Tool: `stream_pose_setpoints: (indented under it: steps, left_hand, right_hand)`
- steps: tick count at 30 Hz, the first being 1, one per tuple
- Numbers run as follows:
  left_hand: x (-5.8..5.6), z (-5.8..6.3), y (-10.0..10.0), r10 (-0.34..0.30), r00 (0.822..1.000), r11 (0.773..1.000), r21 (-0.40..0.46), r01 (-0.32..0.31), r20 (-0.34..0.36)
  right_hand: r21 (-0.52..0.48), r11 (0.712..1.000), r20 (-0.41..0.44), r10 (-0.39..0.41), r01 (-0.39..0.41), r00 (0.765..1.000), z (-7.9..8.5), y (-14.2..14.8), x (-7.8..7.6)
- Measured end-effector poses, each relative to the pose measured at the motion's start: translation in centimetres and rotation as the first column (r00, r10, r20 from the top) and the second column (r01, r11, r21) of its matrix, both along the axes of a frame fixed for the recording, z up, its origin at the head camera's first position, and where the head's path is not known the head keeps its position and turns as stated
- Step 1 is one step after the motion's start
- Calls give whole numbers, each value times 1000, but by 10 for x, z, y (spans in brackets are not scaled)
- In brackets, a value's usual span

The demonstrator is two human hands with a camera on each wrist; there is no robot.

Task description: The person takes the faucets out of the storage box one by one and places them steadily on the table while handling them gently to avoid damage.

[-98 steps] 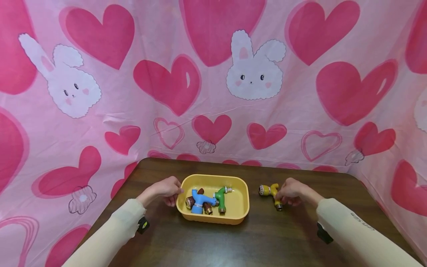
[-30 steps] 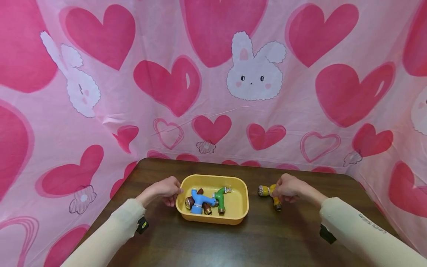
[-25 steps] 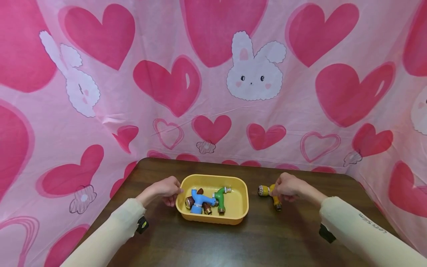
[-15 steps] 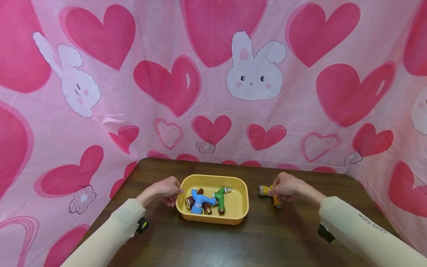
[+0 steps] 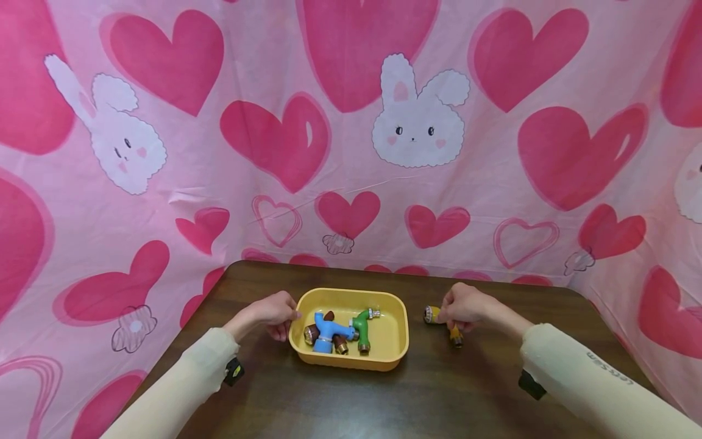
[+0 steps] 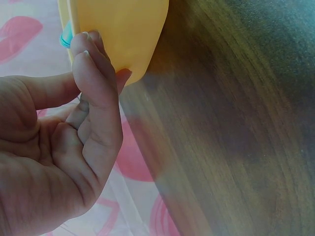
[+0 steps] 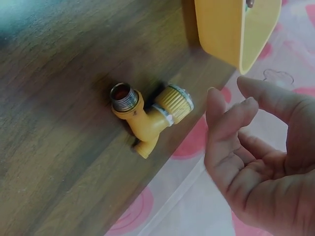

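A yellow plastic tub (image 5: 351,363) sits on the table, its left end pinched by my left hand (image 5: 276,314). Fingers of that hand (image 6: 93,108) are bent at the tub's wall (image 6: 123,34) in the left wrist view. Inside the tub lie a blue tap (image 5: 326,335), a green tap (image 5: 364,332) and brown tap parts (image 5: 340,344) partly under the blue one. To the right, a yellow tap (image 7: 147,123) lies on the table. My right hand (image 5: 466,308) hovers over it, hiding its middle in the head view. In the right wrist view the loosely bent fingers stand apart from that tap, holding nothing.
The dark wooden table (image 5: 340,402) extends in front of the tub. A pink curtain (image 5: 351,171) with hearts and rabbits hangs behind the table and along both sides.
My right hand has shifted slightly left, from the yellow tap's right side to over its middle. The left hand and the tub stay in place. The yellow tap has barely moved.
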State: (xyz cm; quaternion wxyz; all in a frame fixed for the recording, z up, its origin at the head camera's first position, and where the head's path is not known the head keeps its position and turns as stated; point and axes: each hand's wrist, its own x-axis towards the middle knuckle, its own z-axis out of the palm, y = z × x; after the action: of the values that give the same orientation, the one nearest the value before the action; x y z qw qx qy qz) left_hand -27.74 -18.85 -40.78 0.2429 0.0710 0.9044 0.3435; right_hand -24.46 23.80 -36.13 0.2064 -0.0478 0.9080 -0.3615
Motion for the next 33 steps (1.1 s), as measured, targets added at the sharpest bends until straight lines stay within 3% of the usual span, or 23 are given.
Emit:
stream_pose_setpoints:
  steps: [11,21,33]
  left_hand:
    - [-1,0,0,-5,1000,1000,1,5,-6]
    - [0,3,1,-7,1000,1000,2,7,-7]
    - [0,0,0,-1,1000,1000,-3,1,-1]
  right_hand:
    - [12,1000,-27,-7,7,1000,3,-13,1]
    - [80,996,-84,48,-41,995,9,-22,0]
    - [44,998,-68,43,-40,997,10,-33,0]
